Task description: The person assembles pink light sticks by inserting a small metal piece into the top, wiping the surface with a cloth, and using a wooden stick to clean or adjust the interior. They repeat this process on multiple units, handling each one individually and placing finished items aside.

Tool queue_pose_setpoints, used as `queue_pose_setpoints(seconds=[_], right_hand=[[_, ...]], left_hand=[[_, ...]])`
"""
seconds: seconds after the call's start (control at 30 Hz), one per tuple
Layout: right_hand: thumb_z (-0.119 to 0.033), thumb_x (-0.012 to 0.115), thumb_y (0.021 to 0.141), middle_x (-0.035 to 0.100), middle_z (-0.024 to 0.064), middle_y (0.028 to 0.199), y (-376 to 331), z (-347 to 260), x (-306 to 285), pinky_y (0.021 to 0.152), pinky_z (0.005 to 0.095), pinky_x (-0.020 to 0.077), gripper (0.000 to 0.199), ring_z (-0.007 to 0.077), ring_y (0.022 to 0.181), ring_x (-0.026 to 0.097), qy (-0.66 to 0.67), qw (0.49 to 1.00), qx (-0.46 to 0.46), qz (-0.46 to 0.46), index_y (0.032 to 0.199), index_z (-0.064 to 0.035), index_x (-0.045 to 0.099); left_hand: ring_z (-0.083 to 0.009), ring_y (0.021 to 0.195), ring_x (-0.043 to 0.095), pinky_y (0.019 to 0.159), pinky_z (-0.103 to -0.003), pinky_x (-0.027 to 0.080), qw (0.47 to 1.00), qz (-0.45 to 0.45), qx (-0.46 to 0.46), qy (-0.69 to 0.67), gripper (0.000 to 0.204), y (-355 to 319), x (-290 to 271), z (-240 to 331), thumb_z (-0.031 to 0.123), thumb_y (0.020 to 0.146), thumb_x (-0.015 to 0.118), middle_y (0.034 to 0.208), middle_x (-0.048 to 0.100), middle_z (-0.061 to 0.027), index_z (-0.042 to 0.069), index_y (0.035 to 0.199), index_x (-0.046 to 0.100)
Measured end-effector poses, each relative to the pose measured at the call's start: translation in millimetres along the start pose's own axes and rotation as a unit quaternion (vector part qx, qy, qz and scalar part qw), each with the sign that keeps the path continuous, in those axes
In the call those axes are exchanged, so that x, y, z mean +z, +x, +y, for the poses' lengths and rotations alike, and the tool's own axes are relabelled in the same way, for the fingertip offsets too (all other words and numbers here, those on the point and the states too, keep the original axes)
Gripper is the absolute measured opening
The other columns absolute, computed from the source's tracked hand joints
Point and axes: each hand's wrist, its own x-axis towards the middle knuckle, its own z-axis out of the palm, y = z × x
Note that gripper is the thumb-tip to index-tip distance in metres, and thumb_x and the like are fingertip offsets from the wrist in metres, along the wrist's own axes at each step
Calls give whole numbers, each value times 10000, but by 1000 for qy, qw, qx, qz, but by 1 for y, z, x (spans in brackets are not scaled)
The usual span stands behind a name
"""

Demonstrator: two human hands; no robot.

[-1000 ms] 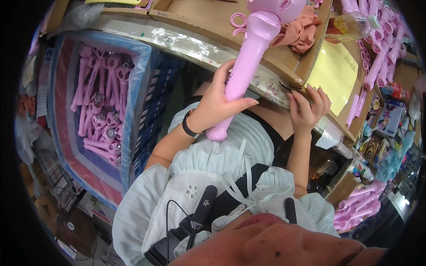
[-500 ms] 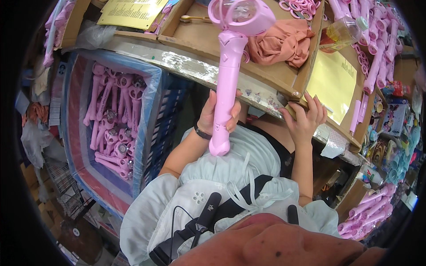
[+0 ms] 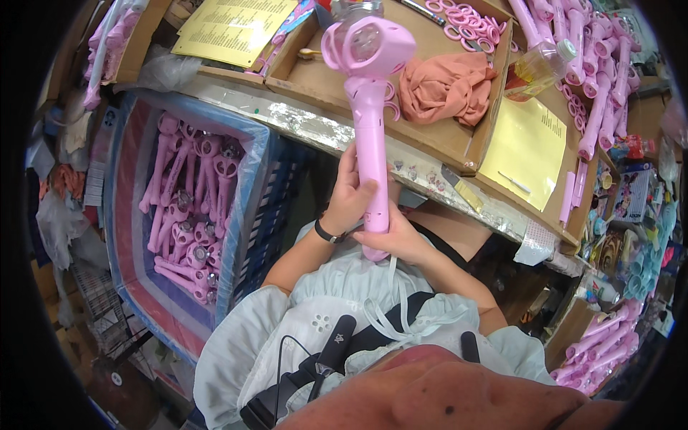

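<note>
A pink plastic toy wand stands tilted in front of me, its wide ringed head with a clear dome reaching over the cardboard tray. My left hand, with a black band on the wrist, is closed around the middle of the handle. Lower down, my right hand grips the handle near its bottom end, with the fingers partly hidden behind it. The rounded tip shows just below that hand. On the table edge to the right lies a small flat yellowish piece.
At the left, a lined blue basket holds several similar wands. The cardboard tray contains an orange cloth and pink rings. Yellow sheets, a bottle and more pink wand parts lie to the right.
My right hand has left the table edge and taken hold of the wand's lower handle. The wand's head has shifted slightly left and down. My left hand still holds the handle.
</note>
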Motion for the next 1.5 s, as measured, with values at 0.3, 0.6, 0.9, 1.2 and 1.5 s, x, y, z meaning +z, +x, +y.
queue_pose_setpoints(seconds=[0.3, 0.6, 0.9, 1.2, 1.5], right_hand=[[-55, 682, 694, 585, 40, 840, -25, -19, -13, 663, 276, 480, 484, 126, 740, 579, -123, 990, 68, 22, 1129, -8, 476], [-103, 673, 710, 605, 113, 870, -39, -14, -30, 690, 330, 488, 466, 206, 786, 613, -164, 985, -26, 49, 1127, -25, 480], [-191, 677, 699, 600, 221, 1004, -42, -5, -28, 738, 428, 492, 521, 395, 885, 604, -440, 876, -104, 166, 1164, -57, 485], [-102, 712, 714, 613, 49, 882, -44, 4, -40, 701, 292, 481, 479, 129, 792, 588, -156, 987, -42, 12, 1132, -28, 489], [-13, 707, 675, 572, 39, 824, -41, -6, -40, 657, 251, 456, 462, 107, 731, 544, -101, 992, -31, -74, 1085, -26, 492]], left_hand=[[-75, 697, 539, 577, -199, 442, 933, 253, 133, 220, 288, 56, -9, 38, 244, 963, 488, 846, 551, -59, 5, 1101, 405], [-225, 1082, 522, 914, -349, 433, 957, 125, 246, 93, 776, 41, 7, 49, 320, 875, 616, 1301, 390, -172, 81, 1403, 101], [-208, 1210, 391, 980, -340, 383, 967, 142, 208, 41, 1050, 51, 11, 67, 363, 777, 740, 1383, 291, -127, 85, 1453, -14], [-185, 1123, 503, 870, -316, 469, 983, 42, 59, -171, 805, 28, 31, 48, 202, 864, 639, 1288, 433, -116, 126, 1447, 89], [-231, 944, 615, 842, -363, 497, 987, 10, 102, -121, 833, 50, 20, 67, 549, 748, 659, 1131, 551, -120, 52, 1330, 333]])
